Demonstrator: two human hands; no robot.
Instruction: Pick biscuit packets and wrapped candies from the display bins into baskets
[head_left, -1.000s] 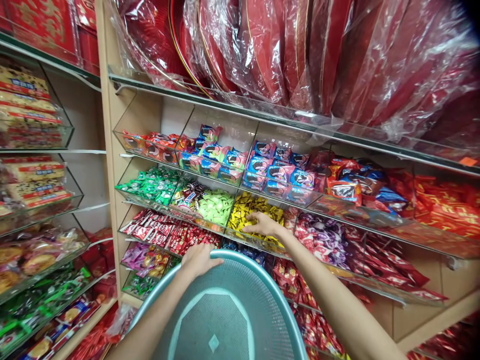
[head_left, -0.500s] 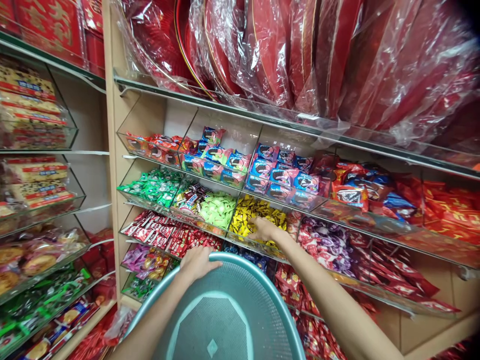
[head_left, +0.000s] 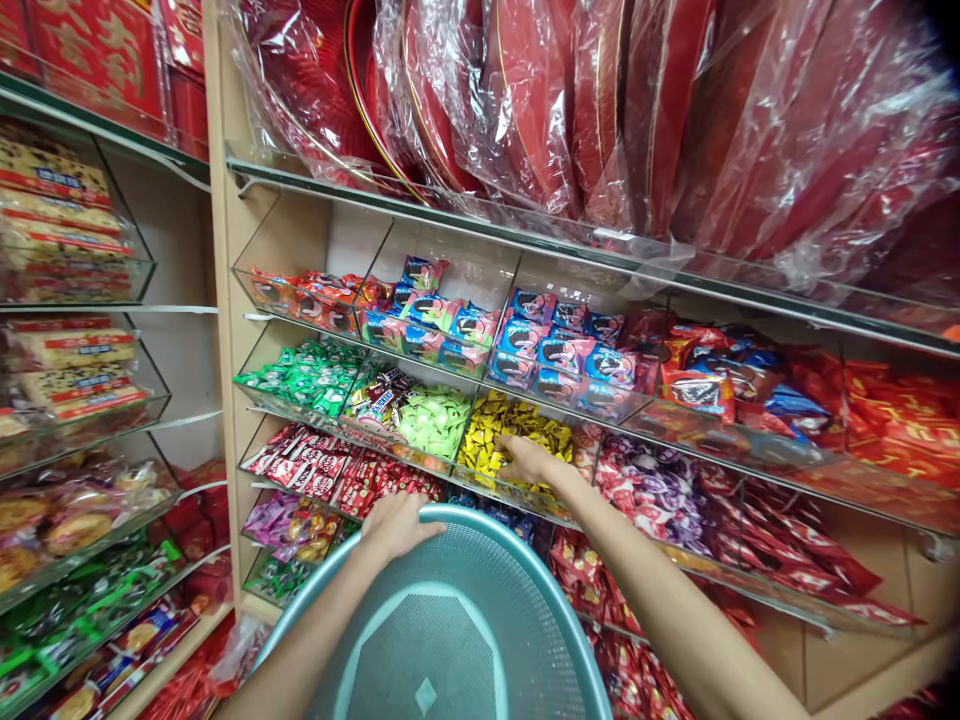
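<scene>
My left hand (head_left: 394, 525) is closed over the far rim of a green plastic mesh basket (head_left: 525, 560), which is tilted toward me; no goods show on the visible part of its inside. Stretched forward past the basket, my right hand (head_left: 527, 460) is in a clear shelf bin of yellow-wrapped candies (head_left: 487, 425). Its fingers are bent together, with their tips down among the candies. Whether a candy is between them is hidden. Left of that bin lie light green wrapped candies (head_left: 435, 420) and brown Snickers packs (head_left: 382, 393). Purple-and-white wrapped candies (head_left: 652, 490) lie to its right.
A glass shelf (head_left: 480, 225) runs above the bins, carrying large red items (head_left: 517, 100) in clear plastic. Pink-and-blue packets (head_left: 566, 350) fill the bin above my right hand. A wooden upright (head_left: 225, 300) divides off the left shelves, which hold packed cakes (head_left: 75, 370).
My right hand has shifted very slightly among the yellow candies, its fingers a little more bent. The left hand and basket stay as they were.
</scene>
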